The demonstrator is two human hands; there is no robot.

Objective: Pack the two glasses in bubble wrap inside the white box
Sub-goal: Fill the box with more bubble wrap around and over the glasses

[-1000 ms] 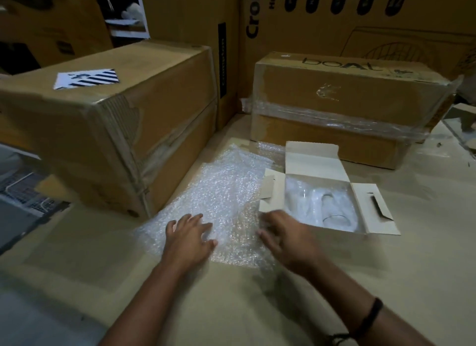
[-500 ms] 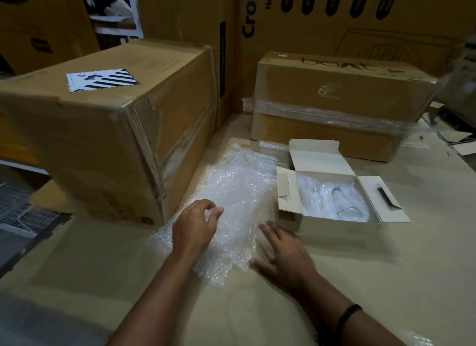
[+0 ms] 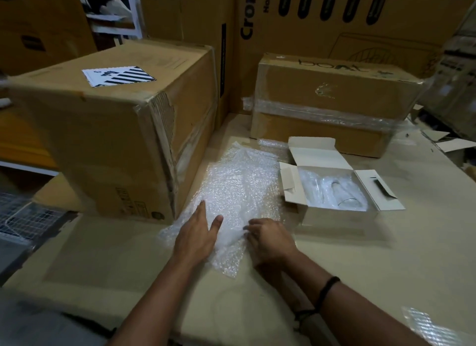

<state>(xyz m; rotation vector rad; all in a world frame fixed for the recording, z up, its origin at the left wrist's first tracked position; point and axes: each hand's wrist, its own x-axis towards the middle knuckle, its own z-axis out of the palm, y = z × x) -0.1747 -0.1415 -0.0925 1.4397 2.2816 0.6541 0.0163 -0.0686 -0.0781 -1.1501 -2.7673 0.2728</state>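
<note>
Lying beneath left hand (image 3: 197, 238), bubble wrap (image 3: 239, 191) is pinched by right hand (image 3: 273, 242).

At twelve o'clock the tall carton (image 3: 334, 18) carries cut-off black letters "Crom" and "Home". At one o'clock the film-wrapped carton (image 3: 334, 88) reads "boAt", upside down. The striped label (image 3: 119, 75) at ten o'clock is unreadable.

White box (image 3: 340, 214), clear bubble wrap (image 3: 239, 188), brown cartons (image 3: 108, 139), possibly black-striped white label (image 3: 118, 75).

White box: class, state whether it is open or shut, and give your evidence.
Open. The white box has its top flap standing up at the back, its side flaps splay outward, and glass shows inside.
</note>
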